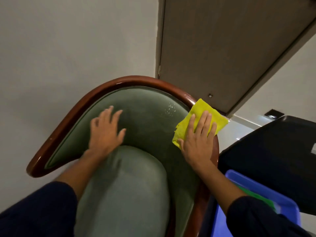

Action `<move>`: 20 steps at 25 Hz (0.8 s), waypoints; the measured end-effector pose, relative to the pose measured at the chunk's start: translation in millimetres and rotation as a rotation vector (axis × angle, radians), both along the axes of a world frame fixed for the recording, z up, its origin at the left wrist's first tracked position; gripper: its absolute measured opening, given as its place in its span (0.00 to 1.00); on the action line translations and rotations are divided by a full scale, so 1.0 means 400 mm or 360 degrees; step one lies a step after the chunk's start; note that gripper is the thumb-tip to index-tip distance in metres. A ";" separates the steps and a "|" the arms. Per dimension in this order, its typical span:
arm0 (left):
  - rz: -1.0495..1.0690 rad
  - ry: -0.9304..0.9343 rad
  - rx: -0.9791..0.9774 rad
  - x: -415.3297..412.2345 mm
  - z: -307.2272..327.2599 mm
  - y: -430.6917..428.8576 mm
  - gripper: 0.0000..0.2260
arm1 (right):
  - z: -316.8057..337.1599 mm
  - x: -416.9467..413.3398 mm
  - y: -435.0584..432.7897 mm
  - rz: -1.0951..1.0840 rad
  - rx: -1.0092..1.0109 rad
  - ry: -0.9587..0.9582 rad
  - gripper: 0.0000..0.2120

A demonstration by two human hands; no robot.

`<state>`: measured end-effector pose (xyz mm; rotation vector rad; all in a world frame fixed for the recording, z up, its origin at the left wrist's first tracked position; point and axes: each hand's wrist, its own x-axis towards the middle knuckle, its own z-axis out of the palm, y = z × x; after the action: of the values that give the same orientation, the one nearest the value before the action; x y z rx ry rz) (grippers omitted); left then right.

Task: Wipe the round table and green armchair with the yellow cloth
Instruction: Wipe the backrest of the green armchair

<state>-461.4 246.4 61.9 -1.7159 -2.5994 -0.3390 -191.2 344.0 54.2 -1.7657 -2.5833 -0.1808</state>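
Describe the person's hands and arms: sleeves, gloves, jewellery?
Both hands, left hand and right hand, are bare: no gloves, rings or watch visible. Forearms are uncovered; dark navy sleeves are pushed up near the elbows on both arms. Left hand is motion-blurred.

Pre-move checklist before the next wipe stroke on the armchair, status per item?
1. Yellow cloth under right hand, pressed flat on the wooden rim: ok.
2. Left hand bracing on the green backrest: ok, though blurred.
3. Droplets on backrest beside the cloth: not ok, unwiped.
4. Seat cushion wiped: cannot tell.
5. Blue bin close to the right forearm: ok, apart.
6. Round table wiped: cannot tell.
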 end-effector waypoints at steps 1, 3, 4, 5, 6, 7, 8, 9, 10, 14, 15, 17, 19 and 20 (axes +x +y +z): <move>0.0060 0.0108 -0.0074 -0.071 -0.018 -0.013 0.34 | -0.010 -0.004 0.030 0.0054 0.0066 -0.0002 0.49; 0.0253 0.0185 -0.0183 -0.204 -0.050 -0.053 0.41 | -0.008 -0.030 0.106 0.0160 0.0165 0.0046 0.50; 0.0362 0.0145 -0.0239 -0.256 -0.064 -0.075 0.44 | -0.006 -0.054 0.142 0.0213 0.0202 0.0057 0.50; 0.0449 0.0063 -0.0289 -0.291 -0.078 -0.093 0.48 | -0.008 -0.081 0.173 0.0279 0.0237 0.0033 0.50; 0.0512 -0.0030 -0.0315 -0.315 -0.093 -0.106 0.51 | -0.015 -0.118 0.200 0.0366 0.0281 -0.0018 0.50; 0.0539 -0.0092 -0.0312 -0.324 -0.104 -0.113 0.54 | -0.022 -0.156 0.223 0.0457 0.0332 -0.0054 0.49; 0.0539 -0.0119 -0.0299 -0.328 -0.111 -0.114 0.56 | -0.029 -0.199 0.245 0.0549 0.0374 -0.0067 0.49; 0.0530 -0.0128 -0.0301 -0.329 -0.111 -0.113 0.56 | -0.036 -0.248 0.262 0.0625 0.0390 -0.0069 0.49; 0.0519 -0.0141 -0.0313 -0.326 -0.107 -0.110 0.57 | -0.042 -0.300 0.274 0.0690 0.0399 -0.0059 0.49; 0.0454 -0.0143 -0.0273 -0.330 -0.114 -0.118 0.57 | -0.111 -0.525 0.240 0.1247 0.0466 -0.0059 0.47; 0.0436 -0.0132 -0.0258 -0.333 -0.117 -0.120 0.57 | -0.131 -0.557 0.217 0.1425 0.0475 -0.0073 0.44; 0.0413 -0.0089 -0.0219 -0.338 -0.126 -0.125 0.57 | -0.157 -0.578 0.198 0.1628 0.0460 -0.0082 0.37; 0.0405 -0.0050 -0.0218 -0.332 -0.127 -0.131 0.57 | -0.126 -0.538 0.220 0.1603 0.0466 -0.0140 0.33; 0.0403 -0.0050 -0.0239 -0.331 -0.128 -0.130 0.58 | -0.097 -0.499 0.231 0.1470 0.0447 -0.0152 0.33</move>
<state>-593.6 194.4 10.8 -1.4008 -2.8876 -0.1707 -390.9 436.4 15.6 -0.3902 -2.9287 -0.5624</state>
